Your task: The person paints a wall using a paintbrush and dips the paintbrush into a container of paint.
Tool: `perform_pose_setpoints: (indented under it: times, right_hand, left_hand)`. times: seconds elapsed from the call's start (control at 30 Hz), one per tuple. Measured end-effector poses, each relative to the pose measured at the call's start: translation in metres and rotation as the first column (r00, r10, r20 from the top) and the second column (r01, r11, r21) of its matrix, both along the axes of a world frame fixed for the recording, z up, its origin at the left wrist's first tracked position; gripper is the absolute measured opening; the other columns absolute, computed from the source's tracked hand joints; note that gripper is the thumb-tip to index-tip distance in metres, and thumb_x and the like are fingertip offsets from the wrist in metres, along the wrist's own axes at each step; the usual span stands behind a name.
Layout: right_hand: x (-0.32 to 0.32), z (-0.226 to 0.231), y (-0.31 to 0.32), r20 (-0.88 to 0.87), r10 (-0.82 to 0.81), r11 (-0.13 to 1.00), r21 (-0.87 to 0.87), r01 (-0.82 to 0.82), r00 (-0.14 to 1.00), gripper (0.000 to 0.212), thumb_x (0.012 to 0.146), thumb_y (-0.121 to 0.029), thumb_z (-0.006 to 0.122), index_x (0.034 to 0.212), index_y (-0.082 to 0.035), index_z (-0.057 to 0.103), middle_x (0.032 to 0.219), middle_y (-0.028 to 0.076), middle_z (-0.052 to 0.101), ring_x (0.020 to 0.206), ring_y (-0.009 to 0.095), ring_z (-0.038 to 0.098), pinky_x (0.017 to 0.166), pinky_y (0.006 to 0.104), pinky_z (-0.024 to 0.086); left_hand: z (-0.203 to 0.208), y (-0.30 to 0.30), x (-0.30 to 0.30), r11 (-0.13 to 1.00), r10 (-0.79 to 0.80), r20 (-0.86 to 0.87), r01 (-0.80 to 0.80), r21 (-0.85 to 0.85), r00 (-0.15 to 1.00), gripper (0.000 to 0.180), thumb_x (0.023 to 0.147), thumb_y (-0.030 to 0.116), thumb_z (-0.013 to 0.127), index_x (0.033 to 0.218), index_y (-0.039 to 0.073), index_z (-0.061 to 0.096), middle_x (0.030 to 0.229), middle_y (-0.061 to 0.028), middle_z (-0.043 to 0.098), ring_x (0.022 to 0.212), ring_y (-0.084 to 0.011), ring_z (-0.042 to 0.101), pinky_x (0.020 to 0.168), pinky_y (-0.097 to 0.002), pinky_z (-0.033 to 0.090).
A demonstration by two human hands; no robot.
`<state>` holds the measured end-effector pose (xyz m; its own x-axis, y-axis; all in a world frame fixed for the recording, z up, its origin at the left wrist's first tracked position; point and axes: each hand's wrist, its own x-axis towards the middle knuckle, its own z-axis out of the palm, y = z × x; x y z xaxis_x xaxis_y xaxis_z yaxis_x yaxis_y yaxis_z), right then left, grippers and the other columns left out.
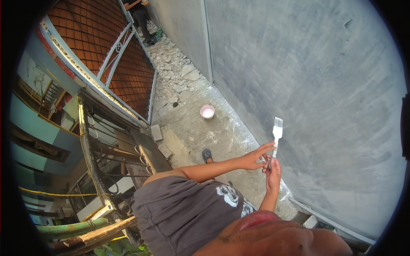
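A paintbrush (277, 131) with a white-coated head stands nearly upright, bristles up, in front of the grey wall. My right hand (273, 173) is closed round the lower end of its handle. Close beside it, my left hand (255, 158) reaches in from the left with its fingers apart; the index finger points toward the handle and the other fingertips come near my right fingers. Whether they touch the handle I cannot tell. A small pail (207, 112) with pale pinkish-white paint in it sits on the concrete, away from both hands.
The tall grey wall (307, 77) fills the right side. Rubble (173, 72) lies along the path, where a person (142, 21) stands far off. At left are a metal gate (117, 51), loose blocks (156, 132) and a railing (87, 141). My shoe (206, 153) rests on the concrete.
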<state>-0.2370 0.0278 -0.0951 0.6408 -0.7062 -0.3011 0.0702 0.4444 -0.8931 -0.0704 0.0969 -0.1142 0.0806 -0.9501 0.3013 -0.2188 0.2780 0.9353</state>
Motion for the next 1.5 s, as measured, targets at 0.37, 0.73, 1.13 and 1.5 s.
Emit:
perform_pose_setpoints:
  times: [0.37,0.73,1.13,1.5]
  right_hand:
    - [0.035,0.025,-0.006,0.010,0.302,0.944,-0.140,-0.297,0.953,0.043,0.105,-0.033,0.057,0.136,-0.003,0.055,0.082,0.000,0.057,0.074,0.010,0.053,0.067,0.0253,0.044]
    - [0.043,0.013,-0.022,-0.107,0.443,0.882,-0.125,-0.454,0.890,0.042,0.109,-0.037,0.049,0.131,-0.004,0.058,0.084,0.002,0.061,0.073,0.010,0.056,0.070,0.0252,0.047]
    - [-0.061,-0.033,-0.042,-0.367,0.125,0.989,-0.022,-0.143,0.922,0.037,0.108,-0.038,0.051,0.122,-0.006,0.064,0.080,0.000,0.061,0.069,0.009,0.057,0.065,0.0243,0.047]
    - [-0.067,-0.040,-0.041,-0.357,0.083,0.991,-0.068,-0.115,0.930,0.038,0.107,-0.039,0.053,0.122,-0.006,0.064,0.081,0.001,0.061,0.070,0.009,0.057,0.067,0.0248,0.047]
  left_hand:
    - [0.019,0.001,0.023,1.000,0.001,-0.637,0.000,0.002,0.770,0.065,0.103,0.021,0.053,0.162,0.011,0.025,0.154,-0.0138,0.044,0.112,-0.0176,0.060,0.096,-0.0338,0.051]
    - [-0.014,-0.018,0.036,0.961,0.275,-0.470,-0.242,0.132,0.839,0.031,0.098,0.013,0.070,0.127,0.002,0.062,0.110,-0.0037,0.068,0.086,-0.0040,0.060,0.075,-0.0215,0.050]
    - [0.029,-0.019,0.111,0.840,0.541,-0.177,-0.538,0.067,0.822,0.021,0.091,0.009,0.072,0.110,0.008,0.066,0.127,-0.0040,0.064,0.090,-0.0057,0.061,0.079,-0.0239,0.047]
    - [0.134,-0.004,0.144,0.907,0.421,0.169,-0.413,-0.084,0.891,0.038,0.082,0.022,0.083,0.115,0.012,0.068,0.145,-0.0063,0.056,0.113,-0.0201,0.059,0.096,-0.0365,0.046]
